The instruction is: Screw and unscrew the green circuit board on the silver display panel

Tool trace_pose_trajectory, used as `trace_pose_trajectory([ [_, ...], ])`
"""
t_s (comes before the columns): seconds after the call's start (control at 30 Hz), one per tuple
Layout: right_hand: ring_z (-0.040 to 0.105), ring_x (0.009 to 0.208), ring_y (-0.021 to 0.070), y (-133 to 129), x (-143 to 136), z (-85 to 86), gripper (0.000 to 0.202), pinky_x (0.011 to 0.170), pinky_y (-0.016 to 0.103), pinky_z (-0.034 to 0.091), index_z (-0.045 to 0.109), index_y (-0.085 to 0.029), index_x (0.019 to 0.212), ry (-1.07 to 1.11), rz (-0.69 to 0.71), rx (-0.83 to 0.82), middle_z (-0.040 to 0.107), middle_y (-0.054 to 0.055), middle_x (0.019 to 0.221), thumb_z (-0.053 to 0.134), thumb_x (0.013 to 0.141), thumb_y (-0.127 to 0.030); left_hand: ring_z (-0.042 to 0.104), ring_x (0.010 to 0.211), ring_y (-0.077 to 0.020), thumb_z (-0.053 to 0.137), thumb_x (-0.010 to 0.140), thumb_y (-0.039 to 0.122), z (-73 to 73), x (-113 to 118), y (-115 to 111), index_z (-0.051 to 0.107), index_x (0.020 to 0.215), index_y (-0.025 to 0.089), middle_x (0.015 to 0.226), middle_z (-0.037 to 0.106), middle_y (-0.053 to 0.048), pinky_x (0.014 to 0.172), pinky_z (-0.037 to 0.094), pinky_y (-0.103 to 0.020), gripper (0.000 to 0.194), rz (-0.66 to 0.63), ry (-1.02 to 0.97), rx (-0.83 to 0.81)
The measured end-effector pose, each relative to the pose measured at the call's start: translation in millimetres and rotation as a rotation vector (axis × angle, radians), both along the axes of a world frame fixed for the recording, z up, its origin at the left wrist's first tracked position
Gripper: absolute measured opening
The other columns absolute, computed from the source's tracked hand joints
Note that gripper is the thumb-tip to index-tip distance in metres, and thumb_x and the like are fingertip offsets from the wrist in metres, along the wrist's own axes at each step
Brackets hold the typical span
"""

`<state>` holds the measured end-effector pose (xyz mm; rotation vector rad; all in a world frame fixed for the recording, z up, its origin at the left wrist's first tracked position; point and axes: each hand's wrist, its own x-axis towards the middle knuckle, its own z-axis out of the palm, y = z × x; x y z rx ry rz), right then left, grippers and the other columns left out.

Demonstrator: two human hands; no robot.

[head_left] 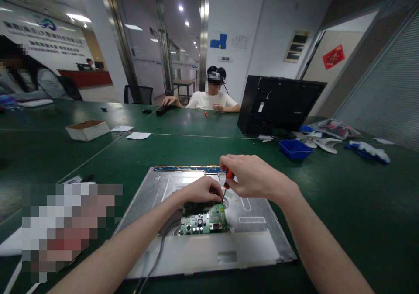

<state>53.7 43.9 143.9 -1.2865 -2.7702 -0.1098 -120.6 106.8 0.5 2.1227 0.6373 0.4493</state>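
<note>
My right hand (244,174) grips a red and black screwdriver (228,178), its shaft slanting down to the upper right corner of a green circuit board (204,219). Beside the tip, the curled fingers of my left hand (206,190) are pressed together over the board's top edge; whether they pinch something small is hidden. The board sits on the metal back of a flat display panel (255,246) lying on the table. Along the panel's far edge runs a narrow blue circuit strip (183,169). A dark cable (160,250) leads from the board's left side toward me.
A black monitor housing (281,104) stands at the back right, near a blue tray (296,150), gloves (368,150) and a plastic bag (337,129). A white box (87,130) and papers lie left. Across the green table (343,206) sits a person (209,99).
</note>
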Motion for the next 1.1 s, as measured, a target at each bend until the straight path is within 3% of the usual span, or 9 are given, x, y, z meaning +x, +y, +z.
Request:
trace_pose_trajectory([
  [0.1,0.057,0.072,0.0156,1.6,-0.7,-1.1,0.014,0.053,0.027,0.027,0.052,-0.022,0.094,-0.01,-0.018,0.027,0.065,0.001,0.085,0.052,0.08,-0.023,0.06,0.066,-0.0133,0.066,0.073,0.014,0.6,0.1,-0.5,0.072,0.079,0.014,0.071,0.068,-0.001,0.064,0.045,-0.02,0.009,0.003,0.001,0.0],
  [0.3,0.056,0.065,0.0164,4.3,-2.1,-2.2,0.017,0.05,0.027,0.023,0.054,-0.022,0.085,-0.062,-0.097,0.069,0.063,0.001,0.074,0.051,0.085,-0.039,0.061,0.067,-0.0138,0.064,0.073,0.013,-0.7,-0.2,-0.6,0.071,0.079,0.013,0.073,0.069,-0.002,0.065,0.045,-0.02,0.01,-0.003,-0.011,0.007],
  [0.47,0.056,0.073,0.0153,1.4,2.2,-0.3,0.012,0.056,0.027,0.03,0.055,-0.022,0.091,-0.01,-0.011,0.003,0.064,0.002,0.089,0.055,0.08,-0.027,0.061,0.066,-0.0134,0.064,0.072,0.012,-0.1,0.5,-0.8,0.071,0.078,0.013,0.072,0.069,-0.002,0.064,0.045,-0.02,0.01,0.01,-0.004,0.003],
  [0.57,0.057,0.076,0.0156,2.5,2.6,-0.9,0.012,0.056,0.026,0.03,0.056,-0.022,0.091,0.006,-0.002,0.002,0.065,0.001,0.088,0.055,0.079,-0.022,0.06,0.066,-0.0135,0.065,0.072,0.013,0.1,0.9,-0.8,0.072,0.078,0.013,0.071,0.069,-0.002,0.063,0.045,-0.02,0.009,0.019,0.012,0.008],
  [0.67,0.058,0.074,0.0167,5.3,0.7,-2.3,0.01,0.054,0.027,0.027,0.059,-0.024,0.088,-0.013,-0.037,0.031,0.066,0.001,0.081,0.057,0.08,-0.029,0.061,0.066,-0.0136,0.064,0.072,0.014,-1.3,0.4,-0.4,0.071,0.079,0.013,0.072,0.069,-0.001,0.064,0.045,-0.021,0.01,0.017,0.017,0.014],
  [0.8,0.057,0.066,0.0174,6.0,-0.2,-3.1,0.022,0.051,0.027,0.024,0.061,-0.024,0.082,-0.034,-0.086,0.057,0.065,0.001,0.071,0.054,0.083,-0.045,0.061,0.068,-0.0138,0.063,0.074,0.016,-4.2,-0.7,0.8,0.071,0.079,0.014,0.074,0.069,-0.001,0.066,0.045,-0.021,0.01,0.008,0.015,0.027],
  [1.0,0.058,0.074,0.0166,2.1,2.7,-2.2,0.016,0.056,0.026,0.03,0.055,-0.022,0.093,0.024,0.003,0.002,0.066,0.002,0.085,0.055,0.077,-0.026,0.06,0.066,-0.0132,0.065,0.072,0.014,-4.0,-0.7,0.9,0.071,0.079,0.014,0.072,0.068,-0.001,0.064,0.044,-0.02,0.009,0.01,-0.003,0.034],
  [1.1,0.058,0.071,0.0159,3.0,1.1,-2.6,0.016,0.054,0.026,0.029,0.053,-0.022,0.096,0.001,-0.015,0.03,0.066,0.001,0.083,0.053,0.08,-0.024,0.06,0.066,-0.0133,0.065,0.073,0.015,-3.3,-0.6,0.5,0.071,0.079,0.013,0.072,0.068,-0.001,0.063,0.044,-0.02,0.009,0.011,-0.006,0.021],
])
